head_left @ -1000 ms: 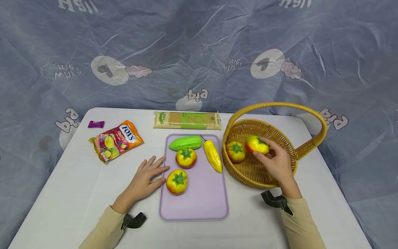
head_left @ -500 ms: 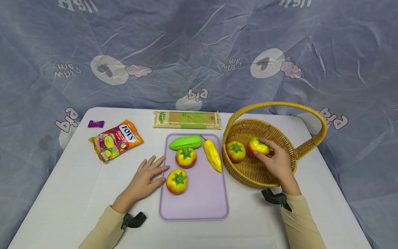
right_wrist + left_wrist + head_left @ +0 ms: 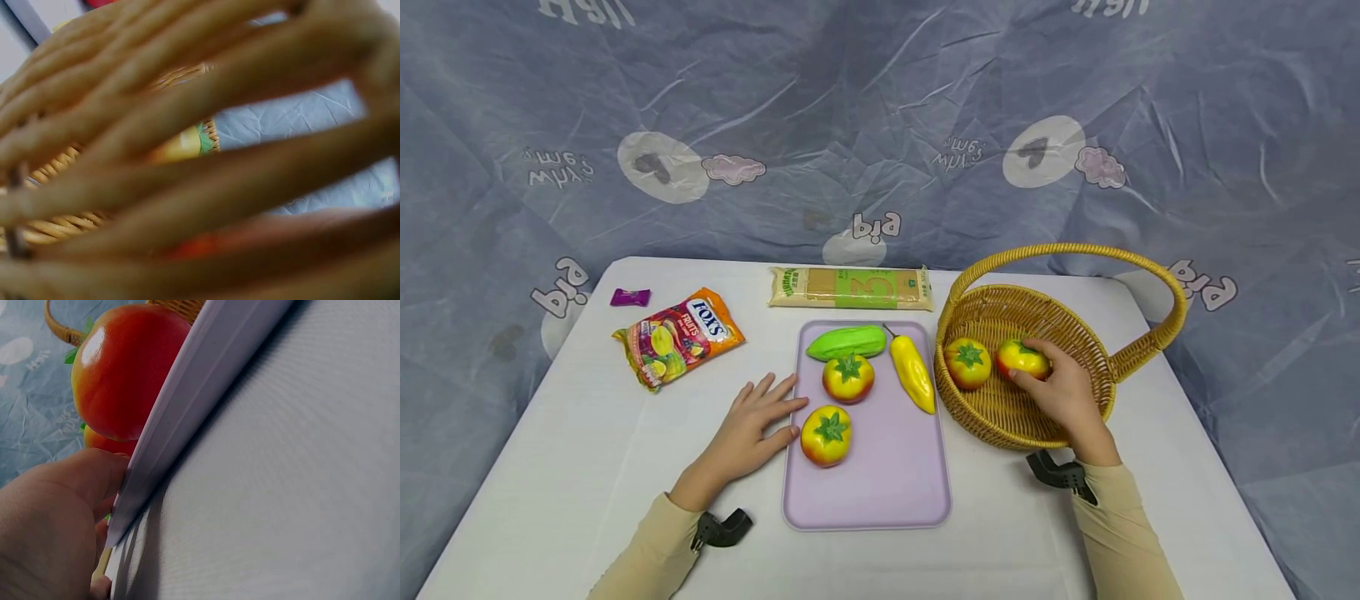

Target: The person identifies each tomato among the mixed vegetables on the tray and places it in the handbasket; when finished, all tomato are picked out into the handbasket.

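Note:
In the head view my right hand (image 3: pixel 1065 393) reaches into the wicker basket (image 3: pixel 1112 367) and grips a red-yellow tomato (image 3: pixel 1021 360) between thumb and fingers. A second tomato (image 3: pixel 967 364) lies beside it in the basket. Blurred basket weave (image 3: pixel 187 175) hides most of that hand in the right wrist view. My left hand (image 3: pixel 747 435) rests with spread fingers at the left edge of the lilac tray (image 3: pixel 887 500). On the tray lie two more tomatoes, one near the left thumb (image 3: pixel 826 436) and one behind it (image 3: pixel 848 379), with a green vegetable (image 3: pixel 847 342) and a yellow pepper (image 3: pixel 913 374).
A pack of noodles (image 3: pixel 852 288) lies behind the tray. Over on the left are an orange Fox's candy bag (image 3: pixel 681 337) and a small purple wrapped candy (image 3: pixel 630 297). The basket's tall handle (image 3: pixel 1067 249) arches above its opening. A blue-grey cloth (image 3: pixel 880 125) hangs behind the white table.
The tomato in my right hand has gone slightly down and right within the basket, farther from the other tomato there. My left hand stays in place.

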`<state>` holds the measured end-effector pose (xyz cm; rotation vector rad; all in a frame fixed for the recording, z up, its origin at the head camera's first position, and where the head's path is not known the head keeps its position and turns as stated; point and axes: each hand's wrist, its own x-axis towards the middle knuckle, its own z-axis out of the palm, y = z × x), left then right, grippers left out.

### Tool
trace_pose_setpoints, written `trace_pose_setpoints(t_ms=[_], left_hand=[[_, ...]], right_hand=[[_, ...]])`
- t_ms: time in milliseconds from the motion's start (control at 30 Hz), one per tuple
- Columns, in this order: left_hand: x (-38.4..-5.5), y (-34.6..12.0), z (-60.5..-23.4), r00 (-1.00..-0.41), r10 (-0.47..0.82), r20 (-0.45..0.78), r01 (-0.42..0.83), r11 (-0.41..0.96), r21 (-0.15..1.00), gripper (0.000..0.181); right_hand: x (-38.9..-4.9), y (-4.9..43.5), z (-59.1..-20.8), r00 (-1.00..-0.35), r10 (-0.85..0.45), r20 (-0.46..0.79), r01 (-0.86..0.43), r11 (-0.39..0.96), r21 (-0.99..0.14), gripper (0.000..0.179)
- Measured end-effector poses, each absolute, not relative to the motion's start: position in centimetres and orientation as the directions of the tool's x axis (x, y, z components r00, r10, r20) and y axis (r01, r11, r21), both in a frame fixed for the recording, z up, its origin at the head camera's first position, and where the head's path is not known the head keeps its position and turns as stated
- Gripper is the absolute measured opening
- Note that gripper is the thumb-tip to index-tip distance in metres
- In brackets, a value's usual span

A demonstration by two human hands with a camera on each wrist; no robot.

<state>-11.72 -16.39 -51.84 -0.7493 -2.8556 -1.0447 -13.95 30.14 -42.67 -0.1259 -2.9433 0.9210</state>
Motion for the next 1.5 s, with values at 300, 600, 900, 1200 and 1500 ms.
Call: trace_pose_setpoints(t_ms=[300, 600, 900, 1200, 1500], left_hand=[[-11.76, -16.38, -51.74, -0.885, 0.434, 0.169, 0.44, 0.661, 0.608, 0.043], [-11.73, -16.24, -51.94, -0.887, 0.432, 0.162, 0.436, 0.67, 0.601, 0.043], [-11.7, -16.26, -51.97, -0.889, 0.43, 0.159, 0.432, 0.671, 0.603, 0.043], [-11.74, -16.31, -51.92, -0.891, 0.426, 0.158, 0.428, 0.673, 0.603, 0.043], [-11.8, -16.31, -51.98, -0.891, 0.424, 0.16, 0.428, 0.67, 0.606, 0.043]], right_hand=[[-14.2, 30.19, -42.46, -0.997, 0.066, -0.047, 0.081, 0.826, -0.558, 0.056], [-14.36, 30.16, -42.57, -0.995, 0.066, -0.071, 0.095, 0.824, -0.558, 0.059], [-14.26, 30.04, -42.4, -0.993, 0.074, -0.092, 0.113, 0.806, -0.581, 0.057], [-14.36, 30.17, -42.74, -0.993, 0.089, -0.074, 0.116, 0.816, -0.567, 0.058], [-14.3, 30.11, -42.67, -0.995, 0.084, -0.062, 0.104, 0.799, -0.593, 0.063]])
